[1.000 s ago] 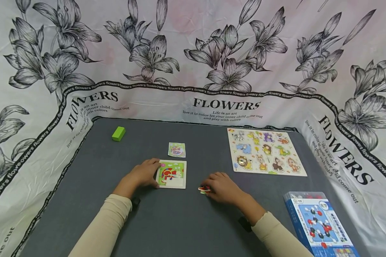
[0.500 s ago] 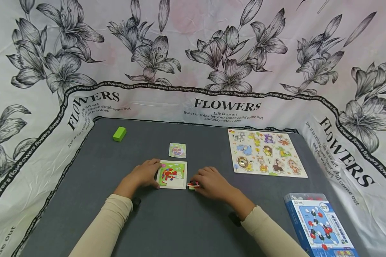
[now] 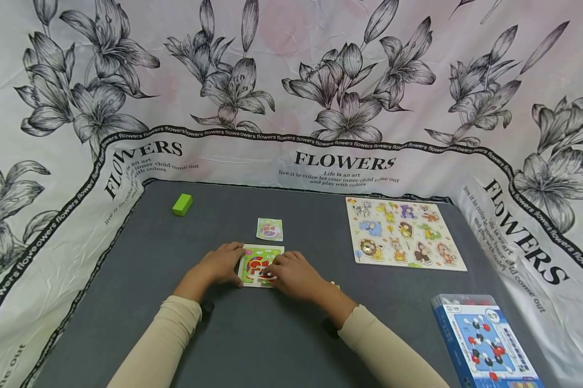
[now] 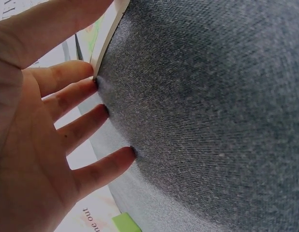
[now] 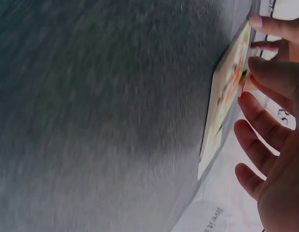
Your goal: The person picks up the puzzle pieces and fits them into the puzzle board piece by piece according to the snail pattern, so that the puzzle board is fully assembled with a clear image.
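Observation:
A small square picture-puzzle board [image 3: 267,249] with a green and red picture lies on the dark cloth. My left hand [image 3: 221,263] touches its left side with thumb and index finger; in the left wrist view the fingers are nearly straight against the board's edge. My right hand [image 3: 295,276] is over the board's right part and pinches a small red and white puzzle piece [image 3: 269,274] between thumb and index finger, its other fingers loosely bent. The right-hand fingers partly cover the piece. Just behind the board lies a small square picture card [image 3: 270,230].
Part of another small piece [image 3: 336,285] shows behind my right wrist. A green block [image 3: 182,205] lies at the back left. An animal puzzle board [image 3: 390,253] is at the back right, and a blue molecule-model box [image 3: 487,345] at the front right.
My right hand has moved left with the puzzle piece, from the cloth beside the board to over it. A small piece now shows behind the right wrist. My left hand stays at the board.

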A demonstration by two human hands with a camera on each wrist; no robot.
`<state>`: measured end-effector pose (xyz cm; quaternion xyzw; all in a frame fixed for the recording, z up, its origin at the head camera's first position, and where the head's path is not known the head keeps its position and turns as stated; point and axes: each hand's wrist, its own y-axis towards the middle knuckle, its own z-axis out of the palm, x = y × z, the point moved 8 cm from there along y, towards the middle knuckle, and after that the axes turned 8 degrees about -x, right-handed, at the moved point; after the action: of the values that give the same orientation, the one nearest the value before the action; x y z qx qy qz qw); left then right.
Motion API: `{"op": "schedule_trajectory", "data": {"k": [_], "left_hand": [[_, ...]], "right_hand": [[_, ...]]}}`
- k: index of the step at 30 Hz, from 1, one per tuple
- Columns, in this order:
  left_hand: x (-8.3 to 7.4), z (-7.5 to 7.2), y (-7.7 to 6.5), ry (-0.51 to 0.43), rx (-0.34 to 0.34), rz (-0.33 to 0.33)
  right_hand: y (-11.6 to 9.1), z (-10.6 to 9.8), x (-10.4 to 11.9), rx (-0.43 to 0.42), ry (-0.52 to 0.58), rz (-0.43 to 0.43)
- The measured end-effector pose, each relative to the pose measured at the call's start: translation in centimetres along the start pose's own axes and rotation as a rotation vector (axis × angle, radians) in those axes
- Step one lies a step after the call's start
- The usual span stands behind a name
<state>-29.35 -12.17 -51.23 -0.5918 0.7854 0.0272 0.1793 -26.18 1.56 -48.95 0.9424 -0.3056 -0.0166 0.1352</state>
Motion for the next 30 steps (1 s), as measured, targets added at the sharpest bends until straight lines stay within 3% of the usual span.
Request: {"op": "schedule_trajectory", "data": {"k": [6, 10, 30], "left_hand": [[-0.1, -0.1, -0.1, -0.018, -0.007, 0.002], [0.0, 0.0, 0.1, -0.019, -0.006, 0.005], [0.3, -0.4, 0.3, -0.013, 0.005, 0.012]], "right_hand": [[0.7, 1.1, 0.5, 0.037, -0.078, 0.012], [0.8, 1.5, 0.5, 0.053, -0.074, 0.036], [1.8, 1.5, 0.9, 0.013, -0.11, 0.049]]}}
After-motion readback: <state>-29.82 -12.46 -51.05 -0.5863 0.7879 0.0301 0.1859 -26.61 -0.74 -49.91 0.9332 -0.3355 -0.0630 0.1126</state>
